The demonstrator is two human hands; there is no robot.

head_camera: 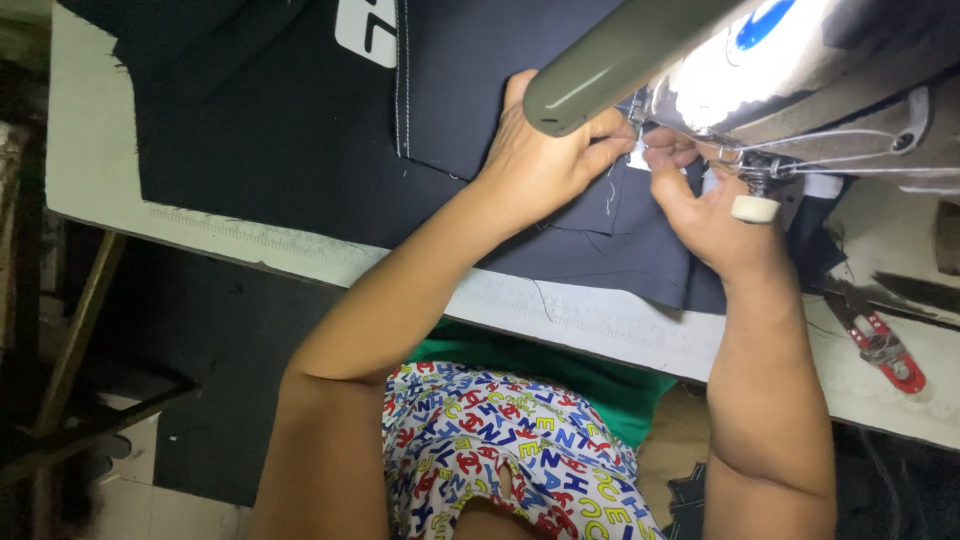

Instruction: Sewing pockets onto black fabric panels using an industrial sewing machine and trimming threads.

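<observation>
Seen from above at a sewing table (300,255), white-topped with a printed ruler strip along its near edge. Spread across it, a dark navy fabric (300,130) with a line of pale double stitching running down one panel and a white patch near the top edge. Left hand (545,150) pressed flat-ish on the fabric just beside the needle area, fingers curled forward and pinching a small white label (638,155) against the cloth — thumb side tucked under the grey cylindrical arm (620,60) of the sewing machine (800,70). Right hand (710,215) close opposite, touching the same spot, fingertips bent inward onto the label's other edge; exact grip partly hidden by the machine head, so hard to tell whether clamped on the label or only pressing it down. Loose pale threads trailing from the cloth between the two hands. A small cream-coloured knob (756,208) hanging just over the right hand's back. Fabric's lower edge draped toward the table's near rim below the right wrist. Off to the right on the tabletop, well apart from both hands, red-handled thread snips (885,350). Below the table edge — a green top and letter-patterned shorts in many colours.
</observation>
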